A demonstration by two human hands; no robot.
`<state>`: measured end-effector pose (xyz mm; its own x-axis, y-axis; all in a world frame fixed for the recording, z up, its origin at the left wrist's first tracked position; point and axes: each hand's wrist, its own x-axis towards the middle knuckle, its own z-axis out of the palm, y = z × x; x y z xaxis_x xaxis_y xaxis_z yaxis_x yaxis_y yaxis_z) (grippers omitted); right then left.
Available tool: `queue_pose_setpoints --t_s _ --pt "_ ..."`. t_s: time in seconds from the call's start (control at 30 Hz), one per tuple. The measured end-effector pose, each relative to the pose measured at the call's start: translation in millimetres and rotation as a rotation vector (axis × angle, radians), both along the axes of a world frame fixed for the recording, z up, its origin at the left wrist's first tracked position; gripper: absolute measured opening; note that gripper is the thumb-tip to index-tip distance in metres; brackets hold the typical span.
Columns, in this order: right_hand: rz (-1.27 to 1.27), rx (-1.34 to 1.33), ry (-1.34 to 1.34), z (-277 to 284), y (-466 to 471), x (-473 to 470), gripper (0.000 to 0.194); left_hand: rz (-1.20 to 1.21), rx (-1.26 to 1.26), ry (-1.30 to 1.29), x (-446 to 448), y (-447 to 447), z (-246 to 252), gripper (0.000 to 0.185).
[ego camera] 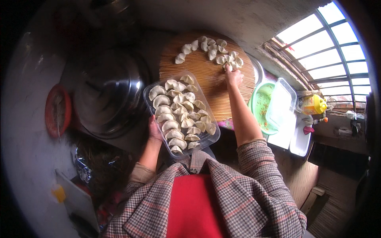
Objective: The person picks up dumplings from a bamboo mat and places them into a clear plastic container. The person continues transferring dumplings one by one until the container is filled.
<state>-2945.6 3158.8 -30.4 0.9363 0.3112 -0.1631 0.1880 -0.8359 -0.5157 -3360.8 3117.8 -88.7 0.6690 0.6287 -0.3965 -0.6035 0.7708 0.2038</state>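
Note:
My left hand grips the left side of a clear plastic container, tilted in front of me and filled with rows of raw dumplings. To the upper right, my right hand reaches over a round slatted tray and has its thumb and fingers on a dumpling at the near edge of a cluster. More dumplings lie in a loose arc on the far part of the tray. Whether the touched dumpling is lifted off the slats cannot be told.
A large metal lid or pan and a red bowl are at the left. To the right stand a green basin with filling remnants, an upturned or leaning clear container, a white tray and a yellow bottle below the barred window.

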Motion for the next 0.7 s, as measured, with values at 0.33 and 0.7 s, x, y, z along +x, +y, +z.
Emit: queue_pose_setpoints --t_s 0.33,0.7 --pt "0.161 0.711 0.419 -16 -23 -2 0.043 -0.003 -0.034 -0.229 0 -2 -12 0.066" --pt "0.628 0.628 1.001 123 -185 -143 0.038 -0.052 -0.019 -0.199 -2 2 -4 0.072"
